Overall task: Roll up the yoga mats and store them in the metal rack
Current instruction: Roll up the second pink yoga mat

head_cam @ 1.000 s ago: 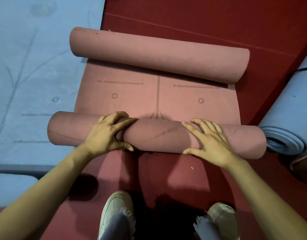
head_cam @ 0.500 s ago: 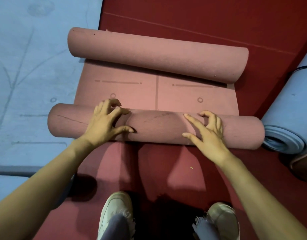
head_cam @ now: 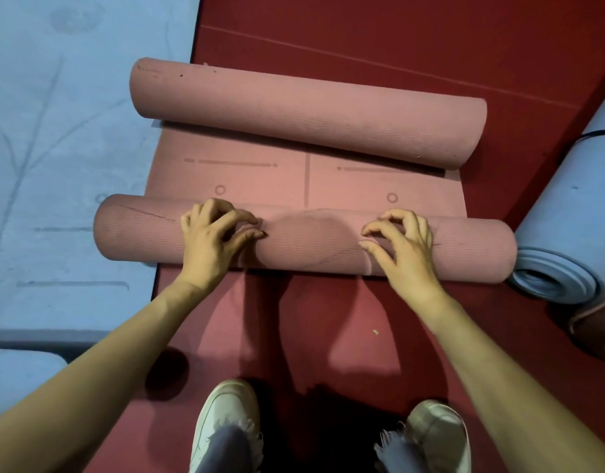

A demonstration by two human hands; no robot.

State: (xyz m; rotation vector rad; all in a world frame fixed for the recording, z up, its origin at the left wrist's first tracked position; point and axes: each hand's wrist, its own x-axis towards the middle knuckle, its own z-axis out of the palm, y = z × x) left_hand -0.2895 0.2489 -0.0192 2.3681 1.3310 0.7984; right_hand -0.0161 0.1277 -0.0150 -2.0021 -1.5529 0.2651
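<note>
Viewed from the head, 6 o'clock nearest.

At 6 o'clock: two pale shoes, left shoe (head_cam: 226, 421) and right shoe (head_cam: 441, 435), standing on the red floor covering (head_cam: 328, 329).

Centre: the pink mat's near roll (head_cam: 311, 240) lies crosswise on the red covering, running from 9 to 3 o'clock. Both hands are on its top.
- The left hand (head_cam: 208, 244) is left of the middle, fingers bent claw-fashion, fingertips and thumb pressed into the roll's upper face.
- The right hand (head_cam: 406, 254) is right of the middle in the same bent posture, thumb and forefinger tips bearing on the surface.

Just beyond the hands: the flat stretch (head_cam: 260, 180) of the pink mat, with printed lines and small circles, leads out from the near roll toward 12 o'clock.

Beyond that: a second pink roll (head_cam: 307, 110) lies across the flat stretch's far end, roughly parallel to the near roll. Whether it is the same mat cannot be told.

At 9 o'clock: a blue mat (head_cam: 62, 158) lies flat, with the near roll's left end over its edge.

At 3 o'clock: a rolled blue mat (head_cam: 564, 227), its open end just beside the near roll's right end.
</note>
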